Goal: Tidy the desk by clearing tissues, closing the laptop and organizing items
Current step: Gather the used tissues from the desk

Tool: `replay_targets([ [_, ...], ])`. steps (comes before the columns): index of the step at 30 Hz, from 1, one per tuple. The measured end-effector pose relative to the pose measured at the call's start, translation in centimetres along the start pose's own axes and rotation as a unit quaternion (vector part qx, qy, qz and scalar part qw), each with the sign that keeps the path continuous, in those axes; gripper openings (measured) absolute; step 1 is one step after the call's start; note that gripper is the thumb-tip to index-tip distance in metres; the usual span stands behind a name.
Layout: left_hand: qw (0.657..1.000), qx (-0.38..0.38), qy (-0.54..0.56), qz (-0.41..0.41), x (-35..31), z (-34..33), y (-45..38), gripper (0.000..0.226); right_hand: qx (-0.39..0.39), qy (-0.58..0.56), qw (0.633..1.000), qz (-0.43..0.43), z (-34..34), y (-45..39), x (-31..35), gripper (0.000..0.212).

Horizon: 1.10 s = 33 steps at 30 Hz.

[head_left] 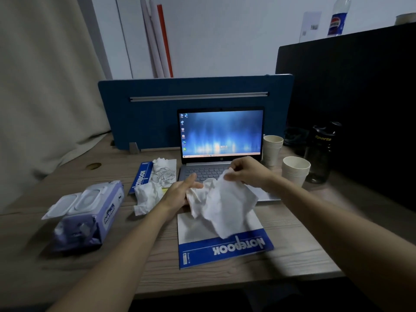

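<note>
My right hand (247,171) pinches the top of a large crumpled white tissue (227,206) and holds it up over a blue notebook (225,246). My left hand (180,192) grips a smaller crumpled tissue (198,195) that touches the large one. Behind both hands an open laptop (221,134) stands with its screen lit. Another crumpled tissue (147,197) lies on the desk left of my left hand. A further tissue (163,163) lies behind it, under a tangled white cable (165,175).
A purple wet-wipes pack (90,212) with its lid open lies at the left. A second blue notebook (141,176) lies under the cable. Two stacks of paper cups (272,149) (295,170) and a dark sports bottle (322,152) stand right of the laptop. A blue divider (157,113) closes the back.
</note>
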<state>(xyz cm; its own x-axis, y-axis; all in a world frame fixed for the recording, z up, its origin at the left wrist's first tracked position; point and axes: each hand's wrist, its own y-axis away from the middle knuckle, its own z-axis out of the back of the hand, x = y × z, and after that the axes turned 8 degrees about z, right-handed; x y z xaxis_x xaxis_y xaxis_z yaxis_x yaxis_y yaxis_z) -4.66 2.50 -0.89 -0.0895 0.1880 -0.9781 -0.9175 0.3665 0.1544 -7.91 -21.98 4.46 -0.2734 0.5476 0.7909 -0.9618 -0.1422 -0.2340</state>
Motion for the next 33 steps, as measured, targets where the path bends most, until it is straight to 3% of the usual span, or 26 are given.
replay_targets([
  [4, 1.0, 0.003, 0.021, -0.012, 0.0, 1.2, 0.6, 0.081, -0.028, -0.057, 0.998, -0.011, -2.9, -1.5, 0.8, 0.024],
  [8, 0.996, -0.002, -0.067, -0.051, 0.2, 3.5, 0.8, 0.036, -0.019, -0.141, 0.99, -0.02, -5.3, -2.4, 1.7, 0.018],
  [10, 0.994, -0.015, -0.091, -0.054, 0.7, 4.5, 0.6, 0.029, -0.008, -0.21, 0.977, -0.036, -6.4, -2.6, 2.0, 0.014],
  [14, 0.997, -0.047, -0.037, -0.05, 0.9, 5.5, 1.0, 0.009, 0.013, -0.333, 0.941, -0.057, -8.3, -3.3, 2.4, 0.011],
  [16, 0.998, -0.046, 0.037, -0.019, 0.8, 6.0, 1.4, 0.012, 0.029, -0.369, 0.927, -0.066, -9.2, -3.6, 2.6, 0.012],
  [20, 0.994, -0.059, 0.085, 0.028, 1.1, 6.9, 1.7, 0.04, 0.089, -0.326, 0.94, -0.045, -10.7, -4.0, 2.7, 0.015],
  [23, 0.995, -0.089, 0.045, 0.017, 1.4, 7.4, 1.6, 0.034, 0.141, -0.249, 0.958, -0.003, -11.5, -4.0, 2.9, 0.021],
  [27, 0.994, -0.1, 0.032, 0.007, 1.5, 7.7, 1.6, 0.02, 0.169, -0.245, 0.955, 0.006, -11.8, -4.0, 3.0, 0.03],
  [33, 0.993, -0.107, 0.048, -0.015, 1.0, 8.1, 1.6, 0.027, 0.195, -0.198, 0.96, 0.027, -11.6, -4.2, 3.4, 0.047],
])
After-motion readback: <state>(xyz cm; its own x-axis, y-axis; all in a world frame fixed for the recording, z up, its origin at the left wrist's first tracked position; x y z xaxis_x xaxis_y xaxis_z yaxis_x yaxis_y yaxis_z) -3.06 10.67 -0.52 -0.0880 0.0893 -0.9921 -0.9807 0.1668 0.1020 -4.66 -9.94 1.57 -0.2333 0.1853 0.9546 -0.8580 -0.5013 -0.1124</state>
